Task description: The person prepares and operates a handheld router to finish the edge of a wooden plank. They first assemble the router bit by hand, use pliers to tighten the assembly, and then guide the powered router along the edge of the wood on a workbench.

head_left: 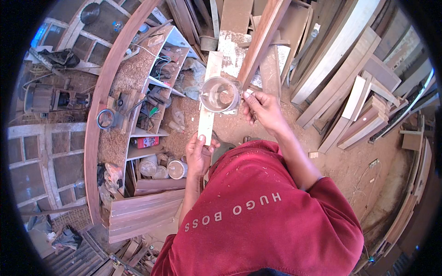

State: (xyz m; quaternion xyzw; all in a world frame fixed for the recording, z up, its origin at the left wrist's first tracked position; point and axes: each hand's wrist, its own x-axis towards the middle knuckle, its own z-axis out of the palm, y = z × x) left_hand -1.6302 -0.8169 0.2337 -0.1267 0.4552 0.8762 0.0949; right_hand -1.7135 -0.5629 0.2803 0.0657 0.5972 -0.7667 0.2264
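My left hand is closed on the near end of a pale wooden strip, thumb on top. The strip runs away from me and passes behind a clear round container. Through the container's open top, brownish sawdust colour shows at its bottom. My right hand is pinched closed at the container's right side, thumb against fingers. The exact place of its grip is partly hidden. A long reddish timber beam slants down to just beyond the container.
On the left stands a white shelf unit covered with shavings, with tools, a red box and several white tubs in it. Planks lean at the right. A stack of boards is at lower left. Sawdust covers the floor.
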